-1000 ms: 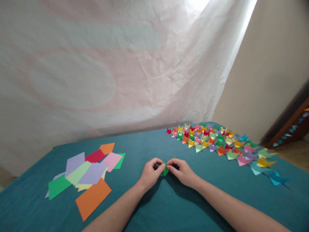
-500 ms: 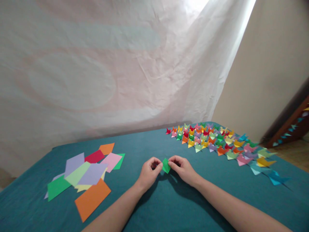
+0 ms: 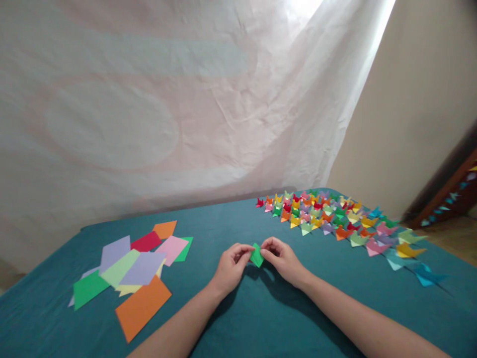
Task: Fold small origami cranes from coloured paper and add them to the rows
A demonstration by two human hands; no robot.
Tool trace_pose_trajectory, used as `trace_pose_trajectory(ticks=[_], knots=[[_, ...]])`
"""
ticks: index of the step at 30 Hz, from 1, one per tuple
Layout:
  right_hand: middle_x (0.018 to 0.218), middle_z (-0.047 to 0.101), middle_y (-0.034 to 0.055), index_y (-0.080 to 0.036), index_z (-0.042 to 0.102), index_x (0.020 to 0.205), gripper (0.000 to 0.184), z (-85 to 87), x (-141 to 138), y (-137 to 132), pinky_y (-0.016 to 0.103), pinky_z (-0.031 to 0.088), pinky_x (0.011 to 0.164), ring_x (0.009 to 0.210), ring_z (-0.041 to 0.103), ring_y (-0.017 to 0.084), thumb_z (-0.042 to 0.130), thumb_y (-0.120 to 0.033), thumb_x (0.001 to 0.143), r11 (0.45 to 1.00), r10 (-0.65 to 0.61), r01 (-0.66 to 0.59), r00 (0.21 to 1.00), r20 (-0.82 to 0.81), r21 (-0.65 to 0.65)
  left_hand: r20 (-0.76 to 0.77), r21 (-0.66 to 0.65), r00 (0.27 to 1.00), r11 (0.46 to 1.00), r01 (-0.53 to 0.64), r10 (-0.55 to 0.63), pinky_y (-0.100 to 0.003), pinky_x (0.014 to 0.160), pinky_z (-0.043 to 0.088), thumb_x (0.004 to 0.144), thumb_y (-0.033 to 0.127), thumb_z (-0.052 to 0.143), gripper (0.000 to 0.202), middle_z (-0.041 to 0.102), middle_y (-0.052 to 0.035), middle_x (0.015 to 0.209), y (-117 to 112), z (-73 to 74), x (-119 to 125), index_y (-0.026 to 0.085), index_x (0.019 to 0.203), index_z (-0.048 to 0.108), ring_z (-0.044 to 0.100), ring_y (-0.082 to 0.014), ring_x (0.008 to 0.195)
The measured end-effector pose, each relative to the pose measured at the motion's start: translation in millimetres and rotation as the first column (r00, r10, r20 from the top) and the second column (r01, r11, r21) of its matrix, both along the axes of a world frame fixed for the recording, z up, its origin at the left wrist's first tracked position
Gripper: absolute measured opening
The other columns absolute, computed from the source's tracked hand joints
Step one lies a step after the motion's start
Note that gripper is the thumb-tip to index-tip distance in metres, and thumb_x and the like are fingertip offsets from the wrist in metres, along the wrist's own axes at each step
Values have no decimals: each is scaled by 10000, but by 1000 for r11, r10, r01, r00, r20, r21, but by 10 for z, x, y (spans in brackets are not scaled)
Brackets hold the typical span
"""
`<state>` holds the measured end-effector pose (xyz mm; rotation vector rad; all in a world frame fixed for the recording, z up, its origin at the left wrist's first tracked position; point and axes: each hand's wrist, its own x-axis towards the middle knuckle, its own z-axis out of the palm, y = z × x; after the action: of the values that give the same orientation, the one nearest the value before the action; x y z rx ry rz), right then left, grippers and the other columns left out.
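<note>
A small folded green paper, diamond-shaped, is held between my two hands just above the table. My left hand pinches its left corner between thumb and fingers. On the opposite side, my right hand grips the right corner with thumb and index finger. The fingertips cover the paper's side corners, so the finer folds there are hidden.
Loose coloured paper sheets lie overlapping on the left of the green-blue tablecloth. Rows of small folded paper cranes stand at the right. A pale cloth sheet hangs behind the table.
My left fingers have shifted slightly up along the paper's left edge, and my right fingers have risen a little. The green paper has moved slightly right.
</note>
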<state>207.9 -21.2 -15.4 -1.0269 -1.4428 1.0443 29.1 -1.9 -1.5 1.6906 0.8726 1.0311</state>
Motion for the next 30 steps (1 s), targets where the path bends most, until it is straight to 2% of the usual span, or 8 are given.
trace_pose_trajectory(ticks=[7, 12, 16, 30], knots=[[739, 586, -3, -170, 606, 875, 236, 25, 22, 0, 250, 395, 620, 653, 503, 127, 587, -391, 795, 999, -17, 16, 1000, -26, -30, -49, 87, 999, 996, 19, -15, -277, 766, 463, 828, 249, 561, 253, 596, -75, 965, 52, -63, -72, 171, 1043, 668, 575, -176, 872], [822, 644, 21, -175, 643, 888, 250, 107, 20, -30, 275, 421, 709, 751, 555, 158, 622, -380, 746, 996, -14, 4, 993, -116, -87, -3, 32, 999, 999, 39, -39, -309, 830, 462, 807, 288, 599, 294, 593, -98, 1071, 86, -73, -86, 165, 1066, 664, 583, -199, 925], [852, 663, 26, -178, 655, 901, 255, 123, 21, -35, 283, 433, 726, 765, 576, 164, 650, -338, 703, 993, 1, -22, 985, -173, -119, 30, -19, 999, 999, 41, -41, -323, 862, 455, 792, 321, 618, 314, 601, -105, 1088, 78, -41, -71, 159, 1056, 672, 578, -220, 972], [843, 668, 31, -179, 660, 924, 313, 98, 18, -33, 288, 448, 710, 748, 584, 164, 664, -409, 711, 995, -18, 5, 992, -126, -100, 73, -70, 995, 995, 65, -60, -345, 890, 449, 765, 321, 656, 341, 594, -106, 1102, 64, -15, -63, 154, 1063, 666, 574, -214, 964]])
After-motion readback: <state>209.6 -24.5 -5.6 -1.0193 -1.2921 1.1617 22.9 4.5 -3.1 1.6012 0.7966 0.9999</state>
